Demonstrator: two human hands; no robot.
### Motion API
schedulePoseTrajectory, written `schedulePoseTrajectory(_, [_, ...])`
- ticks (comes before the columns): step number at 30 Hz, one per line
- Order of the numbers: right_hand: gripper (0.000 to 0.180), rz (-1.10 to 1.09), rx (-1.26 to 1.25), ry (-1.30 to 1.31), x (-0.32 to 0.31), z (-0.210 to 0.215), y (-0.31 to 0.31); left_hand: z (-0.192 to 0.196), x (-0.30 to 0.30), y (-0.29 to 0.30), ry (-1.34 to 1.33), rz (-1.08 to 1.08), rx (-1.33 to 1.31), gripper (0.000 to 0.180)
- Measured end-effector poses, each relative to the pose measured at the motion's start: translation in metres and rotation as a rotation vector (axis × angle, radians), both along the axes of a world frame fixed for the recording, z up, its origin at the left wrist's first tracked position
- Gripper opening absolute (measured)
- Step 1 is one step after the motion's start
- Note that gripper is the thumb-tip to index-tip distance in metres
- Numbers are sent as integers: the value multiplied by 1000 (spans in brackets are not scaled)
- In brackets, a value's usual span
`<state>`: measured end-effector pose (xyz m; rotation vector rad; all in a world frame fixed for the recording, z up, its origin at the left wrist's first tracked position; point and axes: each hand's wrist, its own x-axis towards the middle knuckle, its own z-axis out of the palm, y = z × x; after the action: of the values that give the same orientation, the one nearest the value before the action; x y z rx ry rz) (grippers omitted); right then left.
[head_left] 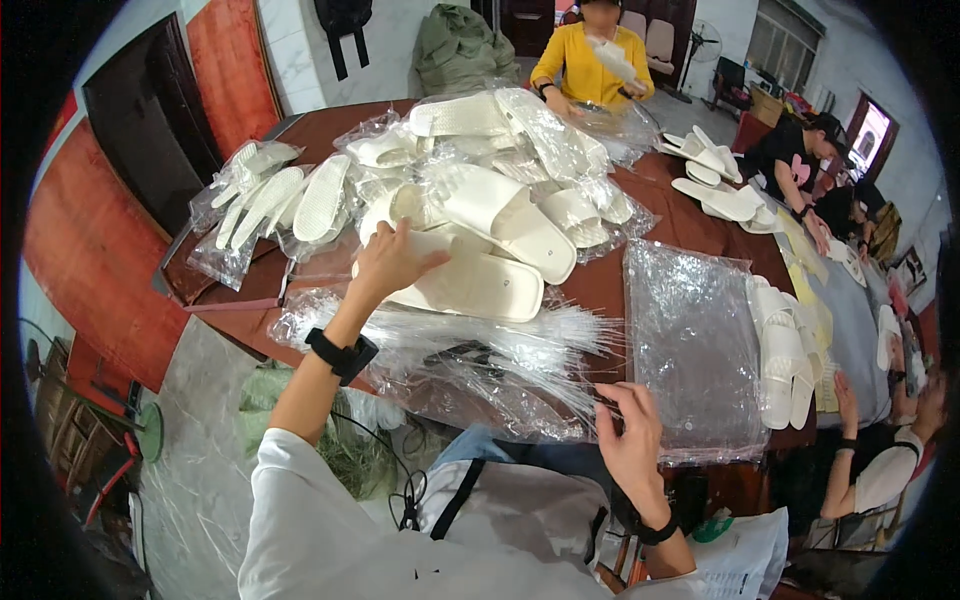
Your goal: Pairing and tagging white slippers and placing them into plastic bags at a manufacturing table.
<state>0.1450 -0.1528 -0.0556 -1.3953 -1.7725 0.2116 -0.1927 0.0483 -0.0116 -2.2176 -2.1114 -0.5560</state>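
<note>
My left hand point(393, 263) reaches over the front of a heap of white slippers, thumb and fingers spread. It touches a white slipper point(480, 287) near the strap; the sole points right, toward another white slipper point(512, 225) lying beside it. Below that hand, a bundle of thin white strands point(500, 345) lies across clear plastic, the loose ends fanning out to the right. At those ends is my right hand point(632, 435), thumb and forefinger apart, with nothing visible between them. A stack of clear plastic bags point(690, 345) lies flat just beyond it on the right.
More slippers in clear bags point(325, 200) cover the far left of the brown-covered table point(600, 290). Unwrapped slippers point(785, 350) stand at the right edge. Across the table, a person in yellow point(595, 60) holds a slipper. Other people work along the right side.
</note>
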Motion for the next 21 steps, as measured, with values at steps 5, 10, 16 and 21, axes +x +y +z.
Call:
schedulePoseTrajectory(5, [24,7,-18,-3,-5,-16,10,-2,8,19,-246,-27,-33,89])
schedulePoseTrajectory(10, [24,28,-62,-21,-6,-29,13,4,14,50,-347,-138,-68,72])
schedulePoseTrajectory(16, [23,24,-62,-17,-7,-32,16,4,20,83,-397,-80,-203,55])
schedulePoseTrajectory(21, [20,24,-45,-25,-5,-34,18,9,25,95,-385,-123,-238,53])
